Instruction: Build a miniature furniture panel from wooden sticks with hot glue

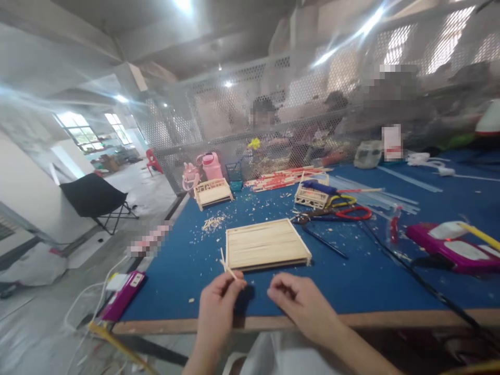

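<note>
My left hand (222,298) is closed, pinching a few thin wooden sticks (223,259) between thumb and fingers near the table's front edge. To its right, my right hand (300,298) has its fingers curled in and the thumb against them; whatever it may hold is too small or hidden. Just beyond both hands lies a flat rectangular panel of pale wood (265,242) with a narrow raised rim, apart from the right hand. A small pile of short wooden pieces (213,223) lies beyond it on the left.
A small wooden bed-like model (213,192) stands at the back left, a wooden frame (312,191) at back centre. Red-handled pliers (353,212), a glue gun (318,186) and clear glue sticks (390,195) lie right. Magenta power strips (124,297) flank the table. People sit behind the mesh.
</note>
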`<state>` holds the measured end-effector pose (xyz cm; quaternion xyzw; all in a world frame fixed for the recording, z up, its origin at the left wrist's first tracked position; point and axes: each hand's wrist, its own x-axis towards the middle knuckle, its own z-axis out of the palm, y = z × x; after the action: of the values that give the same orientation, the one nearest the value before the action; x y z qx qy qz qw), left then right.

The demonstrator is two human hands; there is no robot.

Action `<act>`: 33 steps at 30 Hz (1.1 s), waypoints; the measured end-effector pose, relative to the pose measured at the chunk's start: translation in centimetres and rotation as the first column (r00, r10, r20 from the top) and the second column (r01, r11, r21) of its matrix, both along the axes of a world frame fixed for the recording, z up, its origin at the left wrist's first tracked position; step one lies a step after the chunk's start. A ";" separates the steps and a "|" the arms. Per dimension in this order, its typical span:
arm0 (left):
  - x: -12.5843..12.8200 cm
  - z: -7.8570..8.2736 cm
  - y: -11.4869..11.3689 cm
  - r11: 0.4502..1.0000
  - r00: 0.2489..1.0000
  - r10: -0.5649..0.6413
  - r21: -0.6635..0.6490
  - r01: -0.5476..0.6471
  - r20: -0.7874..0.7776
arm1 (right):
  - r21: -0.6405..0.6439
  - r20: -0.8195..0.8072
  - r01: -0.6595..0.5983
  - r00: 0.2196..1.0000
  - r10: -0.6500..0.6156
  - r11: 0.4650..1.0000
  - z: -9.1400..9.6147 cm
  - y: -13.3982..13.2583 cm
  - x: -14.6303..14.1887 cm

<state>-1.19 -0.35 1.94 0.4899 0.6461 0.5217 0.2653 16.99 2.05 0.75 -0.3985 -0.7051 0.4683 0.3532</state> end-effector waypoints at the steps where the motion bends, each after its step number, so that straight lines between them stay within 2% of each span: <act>1: -0.6 0.1 0.3 0.999 0.999 0.052 0.011 -0.052 -0.010 | 0.001 -0.021 0.023 1.000 -0.023 1.000 -0.1 0.1 0.0; 4: -2.4 0.5 1.7 0.989 0.989 0.142 0.034 -0.141 -0.032 | -0.001 -0.050 0.047 0.998 -0.047 0.999 -0.5 0.1 0.7; 9: -3.1 0.1 3.7 0.992 0.994 0.103 0.074 -0.100 -0.037 | 0.050 -0.076 0.062 0.995 -0.058 0.997 -1.2 -0.4 1.5; 13: -2.0 -0.6 3.4 0.987 0.994 0.088 0.139 -0.079 -0.063 | 0.104 -0.100 0.072 0.993 -0.062 0.992 -1.5 -0.5 1.6; 16: -1.9 -1.0 2.9 0.986 0.989 0.103 0.138 -0.089 -0.105 | 0.124 -0.098 0.068 0.994 -0.056 0.990 -1.5 -0.6 1.7; 20: -3.2 -0.6 3.1 0.991 0.970 0.128 -0.004 -0.131 -0.206 | 0.147 -0.071 0.073 0.995 -0.063 0.986 -1.4 -0.7 1.7; 25: -5.4 1.2 4.9 0.949 0.906 -0.002 -0.286 -0.132 -0.424 | 0.168 -0.057 0.067 0.997 -0.058 0.984 -1.6 -0.8 1.7; 29: -5.6 2.2 6.4 0.927 0.848 -0.088 -0.355 -0.122 -0.522 | 0.117 -0.068 0.074 0.995 -0.067 0.990 -1.9 -0.9 1.6; 33: -5.1 2.3 7.5 0.923 0.828 -0.130 -0.371 -0.100 -0.546 | 0.097 -0.069 0.077 0.995 -0.071 0.992 -2.2 -1.0 1.5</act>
<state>-6.30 7.11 4.23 0.5647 0.7805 0.2160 0.1589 18.46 1.07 -1.40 -0.3908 -0.7003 0.4320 0.4126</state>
